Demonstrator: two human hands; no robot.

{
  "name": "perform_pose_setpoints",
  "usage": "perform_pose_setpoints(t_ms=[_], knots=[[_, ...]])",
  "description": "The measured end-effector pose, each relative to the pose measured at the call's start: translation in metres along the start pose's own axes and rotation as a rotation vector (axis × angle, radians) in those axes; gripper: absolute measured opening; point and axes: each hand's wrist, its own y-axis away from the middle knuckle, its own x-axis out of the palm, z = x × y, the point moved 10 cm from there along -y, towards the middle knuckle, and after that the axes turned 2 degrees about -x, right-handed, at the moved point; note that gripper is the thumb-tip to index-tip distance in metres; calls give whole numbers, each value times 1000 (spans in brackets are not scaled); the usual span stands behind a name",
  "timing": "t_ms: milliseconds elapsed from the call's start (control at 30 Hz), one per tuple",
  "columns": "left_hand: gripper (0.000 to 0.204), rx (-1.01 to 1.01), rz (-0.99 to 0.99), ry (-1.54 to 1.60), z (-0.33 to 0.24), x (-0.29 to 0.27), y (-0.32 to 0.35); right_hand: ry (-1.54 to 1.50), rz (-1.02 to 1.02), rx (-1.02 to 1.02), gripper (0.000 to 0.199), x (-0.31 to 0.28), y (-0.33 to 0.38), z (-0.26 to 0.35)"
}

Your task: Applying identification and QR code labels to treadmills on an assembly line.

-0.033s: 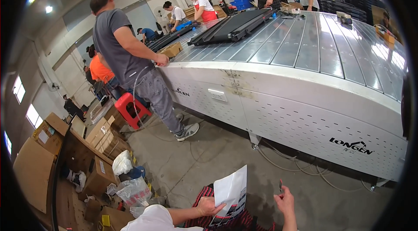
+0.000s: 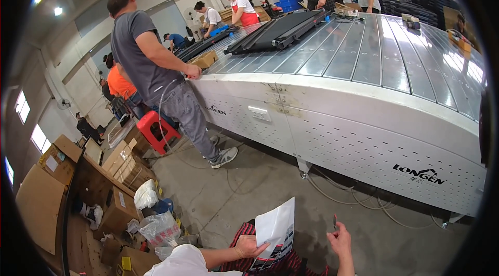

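Note:
My left hand (image 2: 248, 247) grips a white sheet (image 2: 275, 228) by its left edge, thumb on top. Rows of black and red printed blocks run along the lower part of the sheet, like a sheet of labels. To the right of it, apart from the sheet, my right hand (image 2: 340, 241) is raised. A small dark flat piece (image 2: 335, 220) with a touch of red is pinched at its fingertips; its exact kind is too small to make out. Below the sheet lies striped red and black cloth (image 2: 241, 242).
A long white conveyor line (image 2: 332, 120) with metal slats crosses ahead, carrying a black treadmill-like deck (image 2: 278, 31). A co-worker in grey (image 2: 143, 52) stands at its left end, near a red stool (image 2: 156, 130). Cartons (image 2: 117, 208) and plastic bags (image 2: 160, 228) lie left; hoses (image 2: 358, 200) trail underneath.

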Motion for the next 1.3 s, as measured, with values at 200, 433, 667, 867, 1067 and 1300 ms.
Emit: perform_pose_setpoints(t_ms=[200, 433, 667, 867, 1067, 1300], knots=[[27, -18, 35, -26, 1, 4, 1, 2, 24, 35, 51, -1, 4, 2], [29, -23, 10, -54, 0, -2, -1, 3, 0, 11, 51, -6, 8, 3], [29, -29, 55, -75, 1, 4, 1, -39, -23, 5, 50, -7, 10, -11], [28, -38, 64, -74, -3, 8, 1, -32, -29, 5, 48, -12, 16, -17], [29, -51, 96, -84, -6, 6, -2, -16, -33, 0, 48, -14, 15, -9], [31, -61, 105, -80, -2, 9, -1, 11, -22, 4, 49, -12, 13, -4]])
